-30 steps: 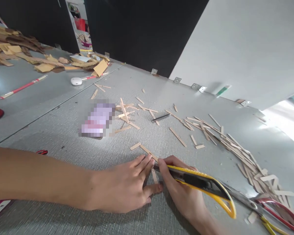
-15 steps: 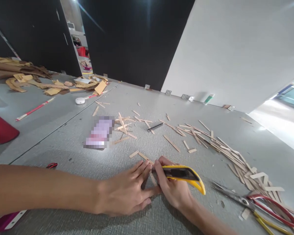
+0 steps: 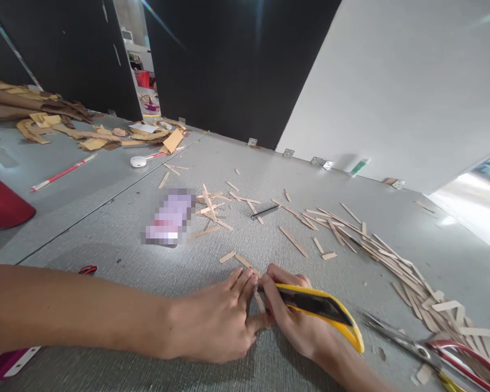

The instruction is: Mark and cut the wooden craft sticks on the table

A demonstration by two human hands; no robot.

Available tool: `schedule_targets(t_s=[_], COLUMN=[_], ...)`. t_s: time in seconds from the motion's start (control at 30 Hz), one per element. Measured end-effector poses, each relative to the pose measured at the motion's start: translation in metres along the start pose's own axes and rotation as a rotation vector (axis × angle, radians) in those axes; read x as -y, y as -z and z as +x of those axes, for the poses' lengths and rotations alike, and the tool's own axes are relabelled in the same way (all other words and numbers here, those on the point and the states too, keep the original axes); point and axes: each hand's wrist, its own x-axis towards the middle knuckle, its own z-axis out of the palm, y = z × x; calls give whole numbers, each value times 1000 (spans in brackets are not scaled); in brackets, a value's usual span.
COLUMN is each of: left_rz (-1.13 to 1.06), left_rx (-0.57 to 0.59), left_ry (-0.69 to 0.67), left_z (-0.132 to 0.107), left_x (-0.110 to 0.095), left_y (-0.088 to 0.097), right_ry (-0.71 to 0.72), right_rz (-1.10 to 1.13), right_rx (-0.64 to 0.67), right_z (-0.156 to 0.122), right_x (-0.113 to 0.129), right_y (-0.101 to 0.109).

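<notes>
Right hand (image 3: 296, 321): grip closed round yellow cutter (image 3: 316, 305). Left hand (image 3: 216, 321): grip flattened over wooden strip (image 3: 260, 302), 6 o'clock. Cut seemed unfinished; from hands, short pieces (image 3: 329, 256) lay 2 o'clock, sticks (image 3: 427, 316) 3 o'clock.

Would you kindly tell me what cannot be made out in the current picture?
Blade tip of the yellow cutter: head view, hidden by the right hand.
Whatever lies beneath the left hand: head view, covered by that hand.
Details of the lilac item: head view, pixelated.
Handle ends of the scissors: head view, cut off at right and bottom.
</notes>
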Motion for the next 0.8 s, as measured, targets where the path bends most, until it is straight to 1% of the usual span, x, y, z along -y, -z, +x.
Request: schedule_targets(t_s=[0.13,0.2,0.3,0.37,0.43,0.6,0.7,0.8], left_rz=[18,26,41,45,47,68,53,52], left_rx=[-9,-6,2,6,20,26,6,-12], left_ry=[-6,-6,-2,-8,-18,-53,-46,-53], left_z=[0,-1,-1,-1,-2,-1,-1,0], left_x=[-1,-2,-2,-2,-1,1,1,2], left_y=[-1,-2,-3,-2,-1,4,4,2], right_ry=[-40,-51,-59,-99,-166,-336,-379,-380], right_rz=[-26,-3,51,97,189,381,446,451], right_rx=[44,78,90,81,70,-51,-72,-54], right_z=[2,2,0,-3,-7,-12,-9,-5], right_x=[0,-1,-3,-6,-8,-9,-6,-5], right_y=[0,-1,-3,-5,-9,-18,-18,-17])
